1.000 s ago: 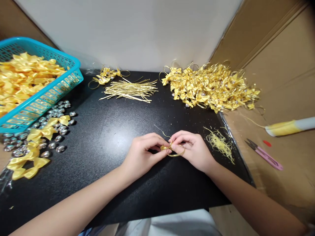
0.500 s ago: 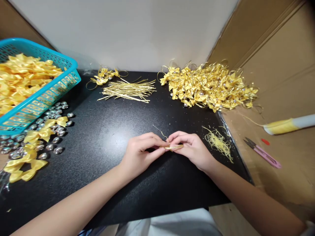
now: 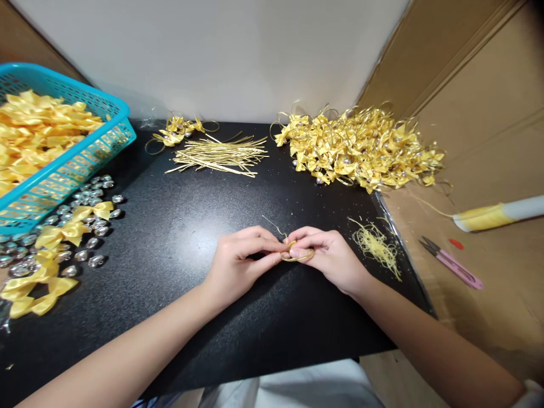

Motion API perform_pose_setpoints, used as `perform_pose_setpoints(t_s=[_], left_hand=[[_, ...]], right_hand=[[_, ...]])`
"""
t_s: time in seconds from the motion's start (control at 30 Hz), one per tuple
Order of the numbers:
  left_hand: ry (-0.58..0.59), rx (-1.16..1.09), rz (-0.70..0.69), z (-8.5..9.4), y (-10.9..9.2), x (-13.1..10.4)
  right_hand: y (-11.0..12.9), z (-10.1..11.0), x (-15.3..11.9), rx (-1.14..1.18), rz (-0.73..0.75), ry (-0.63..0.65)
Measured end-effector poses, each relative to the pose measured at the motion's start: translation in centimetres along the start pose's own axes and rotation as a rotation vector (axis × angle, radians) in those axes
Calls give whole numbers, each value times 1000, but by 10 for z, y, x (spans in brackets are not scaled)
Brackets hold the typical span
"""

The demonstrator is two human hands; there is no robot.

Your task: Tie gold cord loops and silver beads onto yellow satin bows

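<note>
The fingers (image 3: 272,247) of the left hand (image 3: 240,255) and right hand (image 3: 334,258) pinch a thin, glossy gold cord loop (image 3: 297,260) above the flat, speckled black bench (image 3: 170,226)

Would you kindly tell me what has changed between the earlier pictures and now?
The gold loop has tilted: half a second ago it showed nearly edge-on, and now it shows open. The left hand and right hand both keep hold; nothing was visibly let go. The pink snips and pile of bows stayed put.
</note>
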State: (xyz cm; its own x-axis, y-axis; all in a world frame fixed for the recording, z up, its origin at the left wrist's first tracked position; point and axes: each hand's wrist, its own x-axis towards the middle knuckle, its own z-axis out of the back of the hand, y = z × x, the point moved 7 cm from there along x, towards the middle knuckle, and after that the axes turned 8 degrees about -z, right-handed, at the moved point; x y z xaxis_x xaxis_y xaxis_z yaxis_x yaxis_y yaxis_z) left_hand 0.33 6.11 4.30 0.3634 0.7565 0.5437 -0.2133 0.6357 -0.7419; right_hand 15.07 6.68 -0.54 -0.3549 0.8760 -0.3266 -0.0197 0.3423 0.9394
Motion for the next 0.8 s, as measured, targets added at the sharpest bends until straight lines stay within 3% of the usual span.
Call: perform_pose_setpoints(t_s=[0.47,0.8], left_hand=[[11,-11,-121,3,-5,2],[-7,-48,-81,5,-5,3]], right_hand=[[1,-3,1,-41,6,67],[9,-5,-3,-79,84,99]])
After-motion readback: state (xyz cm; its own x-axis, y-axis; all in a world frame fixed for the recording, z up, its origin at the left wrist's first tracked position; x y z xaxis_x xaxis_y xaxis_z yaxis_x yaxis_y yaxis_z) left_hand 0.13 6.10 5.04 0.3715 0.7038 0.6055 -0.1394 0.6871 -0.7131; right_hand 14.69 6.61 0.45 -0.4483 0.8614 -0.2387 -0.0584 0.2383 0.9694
